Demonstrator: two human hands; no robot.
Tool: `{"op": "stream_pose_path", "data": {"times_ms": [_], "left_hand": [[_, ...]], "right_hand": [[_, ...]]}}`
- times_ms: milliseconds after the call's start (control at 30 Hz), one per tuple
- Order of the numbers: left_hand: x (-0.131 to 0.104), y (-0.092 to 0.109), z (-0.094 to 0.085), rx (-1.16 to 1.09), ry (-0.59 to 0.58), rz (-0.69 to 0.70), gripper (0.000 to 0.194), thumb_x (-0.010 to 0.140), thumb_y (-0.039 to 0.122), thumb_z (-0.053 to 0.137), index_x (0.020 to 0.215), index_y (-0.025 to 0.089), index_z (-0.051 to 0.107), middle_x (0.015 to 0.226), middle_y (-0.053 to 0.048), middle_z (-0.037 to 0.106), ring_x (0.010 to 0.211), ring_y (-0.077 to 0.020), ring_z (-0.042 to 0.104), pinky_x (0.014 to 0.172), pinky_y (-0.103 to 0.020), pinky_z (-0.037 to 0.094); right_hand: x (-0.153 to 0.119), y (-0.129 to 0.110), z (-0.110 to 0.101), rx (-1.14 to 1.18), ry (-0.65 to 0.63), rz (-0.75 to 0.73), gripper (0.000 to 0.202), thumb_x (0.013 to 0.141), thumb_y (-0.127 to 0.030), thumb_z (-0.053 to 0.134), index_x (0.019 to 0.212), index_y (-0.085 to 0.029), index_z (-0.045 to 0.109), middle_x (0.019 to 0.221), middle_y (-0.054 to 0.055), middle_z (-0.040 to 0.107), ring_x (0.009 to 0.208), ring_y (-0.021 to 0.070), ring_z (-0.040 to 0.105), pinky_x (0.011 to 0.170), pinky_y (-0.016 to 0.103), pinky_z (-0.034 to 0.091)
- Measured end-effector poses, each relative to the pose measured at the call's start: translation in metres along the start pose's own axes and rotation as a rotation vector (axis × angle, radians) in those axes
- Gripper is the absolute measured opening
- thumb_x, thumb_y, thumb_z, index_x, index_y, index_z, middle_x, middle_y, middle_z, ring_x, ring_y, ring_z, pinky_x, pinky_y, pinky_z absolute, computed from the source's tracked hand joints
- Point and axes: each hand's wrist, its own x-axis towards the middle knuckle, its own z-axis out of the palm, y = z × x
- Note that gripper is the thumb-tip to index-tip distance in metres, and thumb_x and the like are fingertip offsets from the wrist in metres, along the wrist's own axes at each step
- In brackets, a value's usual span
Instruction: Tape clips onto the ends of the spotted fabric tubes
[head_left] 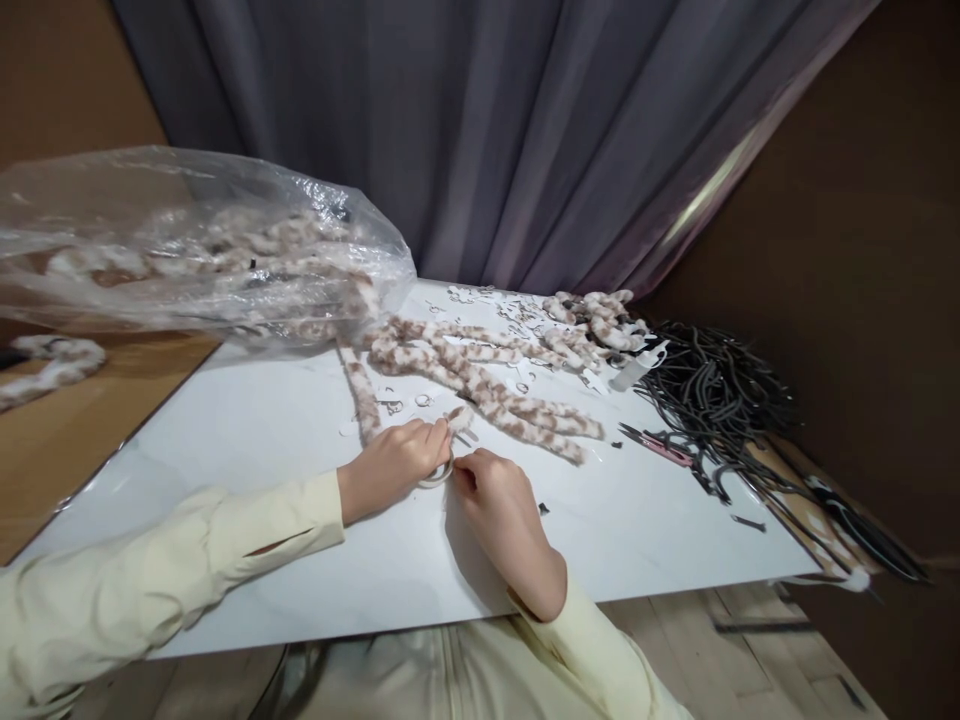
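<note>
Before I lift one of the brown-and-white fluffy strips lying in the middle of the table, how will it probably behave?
The fluffy strips look floppy, since they lie in loose bends. Their slender, fuzzy shape suggests low weight. One could drag another along, because they overlap on the table.

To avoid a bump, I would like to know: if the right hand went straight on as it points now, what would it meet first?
The right hand would probably meet the pale ring-shaped item at the left hand first; depth is unclear, and they may already be touching.
</note>
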Motion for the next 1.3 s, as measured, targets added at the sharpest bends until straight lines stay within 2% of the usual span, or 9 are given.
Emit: {"op": "stream_pose_path", "data": {"times_ms": [233,367,467,567,733,900,1033,1167,1300], "left_hand": [[0.002,0.002,-0.002,0.021,0.048,-0.018,0.024,0.093,0.013,0.031,0.077,0.013,0.05,0.061,-0.002,0.054,0.055,-0.0165,0.056,0.049,-0.028,0.042],[0.001,0.002,-0.001,0.022,0.007,-0.021,0.024,0.093,0.015,0.032,0.078,0.014,0.05,0.062,-0.002,0.055,0.057,-0.0161,0.056,0.05,-0.027,0.042],[0.0,0.001,0.001,0.043,0.048,-0.017,0.025,0.093,0.015,0.03,0.078,0.013,0.051,0.061,-0.002,0.055,0.055,-0.0161,0.057,0.05,-0.027,0.042],[0.0,0.0,0.002,0.052,0.086,-0.02,0.027,0.093,0.015,0.028,0.079,0.012,0.051,0.057,-0.001,0.054,0.053,-0.0157,0.056,0.049,-0.027,0.042],[-0.001,0.0,0.002,-0.003,0.075,-0.044,0.028,0.094,0.017,0.028,0.078,0.013,0.05,0.058,-0.001,0.054,0.055,-0.0153,0.057,0.051,-0.026,0.042],[-0.006,-0.006,0.004,-0.125,0.075,-0.138,0.028,0.095,0.02,0.027,0.076,0.016,0.048,0.059,0.0,0.053,0.055,-0.0143,0.055,0.053,-0.025,0.042],[-0.007,-0.013,0.007,-0.329,0.074,-0.291,0.024,0.093,0.021,0.033,0.072,0.017,0.046,0.056,0.004,0.047,0.049,-0.0107,0.05,0.051,-0.022,0.036],[-0.004,-0.013,0.004,-0.451,0.066,-0.415,0.025,0.09,0.021,0.035,0.068,0.018,0.045,0.055,0.004,0.046,0.048,-0.0102,0.048,0.051,-0.022,0.034],[0.002,-0.01,-0.003,-0.525,0.055,-0.483,0.026,0.088,0.024,0.037,0.063,0.019,0.044,0.053,0.005,0.045,0.048,-0.0101,0.046,0.052,-0.021,0.033]], "right_hand": [[-0.003,-0.005,-0.002,-0.071,0.003,0.002,0.021,0.079,-0.004,0.045,0.071,-0.015,0.062,0.071,0.005,0.065,0.059,0.0148,0.054,0.052,0.028,0.022],[0.0,0.002,-0.008,0.1,-0.037,0.022,0.019,0.078,-0.007,0.046,0.073,-0.015,0.063,0.073,0.005,0.066,0.063,0.0149,0.055,0.055,0.025,0.028],[0.004,0.011,-0.013,0.278,-0.094,0.035,0.016,0.076,-0.009,0.049,0.076,-0.015,0.064,0.069,0.004,0.065,0.061,0.0141,0.055,0.058,0.023,0.033],[0.006,0.016,-0.012,0.298,-0.076,0.048,0.018,0.077,-0.008,0.047,0.08,-0.014,0.064,0.073,0.005,0.064,0.064,0.0144,0.054,0.06,0.024,0.035],[0.005,0.013,-0.004,0.27,-0.065,-0.088,0.021,0.078,-0.004,0.043,0.075,-0.015,0.061,0.071,0.003,0.058,0.063,0.0134,0.049,0.06,0.024,0.034],[0.004,0.006,0.0,0.528,-0.074,-0.055,0.015,0.074,-0.005,0.046,0.071,-0.015,0.057,0.061,-0.001,0.052,0.057,0.0119,0.047,0.057,0.023,0.035],[0.004,0.003,0.002,0.721,-0.036,-0.014,0.01,0.077,-0.018,0.052,0.077,-0.015,0.061,0.068,0.0,0.052,0.06,0.012,0.049,0.056,0.023,0.04],[0.004,0.002,0.007,0.867,-0.005,0.028,0.033,0.079,-0.036,0.057,0.101,-0.013,0.064,0.078,0.004,0.058,0.063,0.0135,0.053,0.057,0.025,0.044],[0.007,0.003,0.011,1.009,-0.016,0.07,0.042,0.078,-0.036,0.058,0.112,-0.011,0.061,0.073,0.004,0.063,0.066,0.0157,0.058,0.061,0.027,0.046]]}}
